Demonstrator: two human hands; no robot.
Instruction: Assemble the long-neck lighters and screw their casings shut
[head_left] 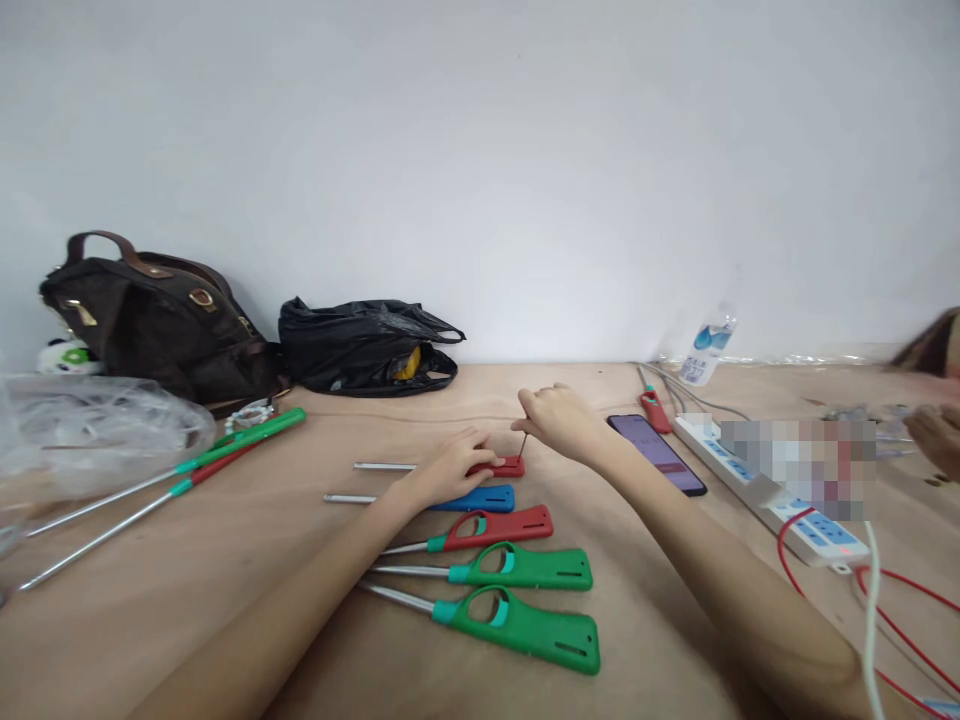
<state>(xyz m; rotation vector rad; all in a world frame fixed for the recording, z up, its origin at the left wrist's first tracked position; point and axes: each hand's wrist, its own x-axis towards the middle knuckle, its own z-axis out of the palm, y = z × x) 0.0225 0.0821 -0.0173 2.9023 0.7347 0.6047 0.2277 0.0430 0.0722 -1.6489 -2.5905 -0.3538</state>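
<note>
My left hand (454, 465) holds down a red long-nosed gas lighter (513, 466) at the far end of a row, its fingers resting over the handle. A thin screwdriver (523, 446) stands almost upright in my closed right hand (561, 422); its tip meets the end of that red handle. The fist hides the screwdriver's grip. Just nearer lies a blue lighter (491, 497), partly under my left wrist. Closer still are a second red lighter (531, 522), a green lighter (559, 568) and another green lighter (559, 637), nozzles pointing left.
Two more lighters, one green (259, 430), lie left beside a clear plastic bag (97, 430). A dark handbag (157, 320) and black plastic bag (352, 345) stand behind. Rightward are a phone (660, 455), small red lighter (654, 410), power strip (735, 485), bottle (707, 350), cables and another person's hand (934, 440).
</note>
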